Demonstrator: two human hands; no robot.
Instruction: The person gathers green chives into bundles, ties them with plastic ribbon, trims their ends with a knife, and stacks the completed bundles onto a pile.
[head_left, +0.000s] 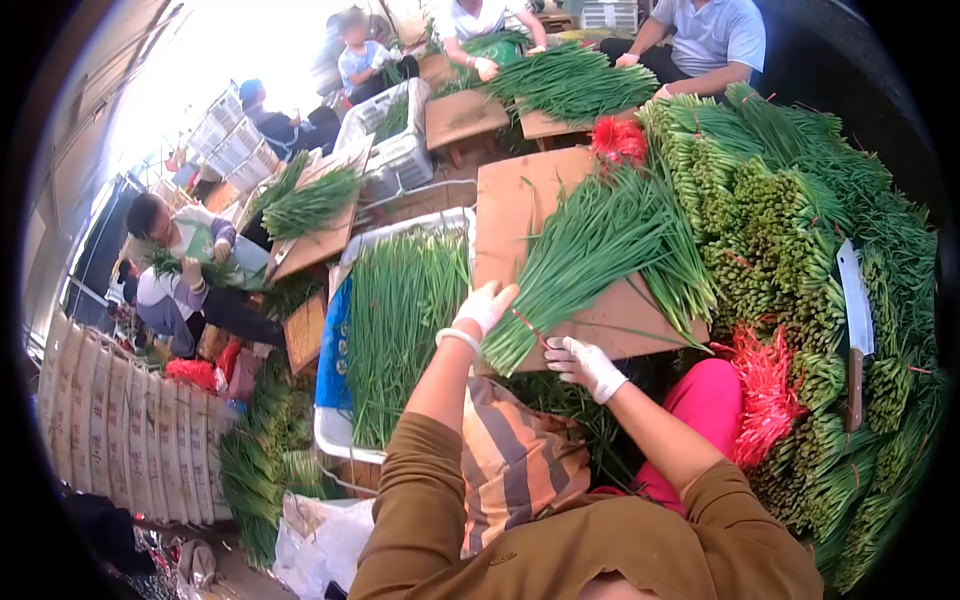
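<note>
A bunch of garlic chives (590,255) lies on a brown board (515,190) in front of me, its cut ends toward me. A thin red tie (526,322) crosses the bunch near those ends. My left hand (487,308), in a white glove, is closed against the left side of the bunch, thumb on top. On the other side, my gloved right hand (587,367) pinches the tie's end beside the stems. More chives (680,285) lie along the board's right side, partly under the bunch.
Left of the board stands a white crate (330,435) of loose chives. Tied bunches (770,230) are heaped at right, with a cleaver (855,330) and red strips (760,395) on them. More red strips (619,140) lie at the board's far edge. Several people sit at other boards.
</note>
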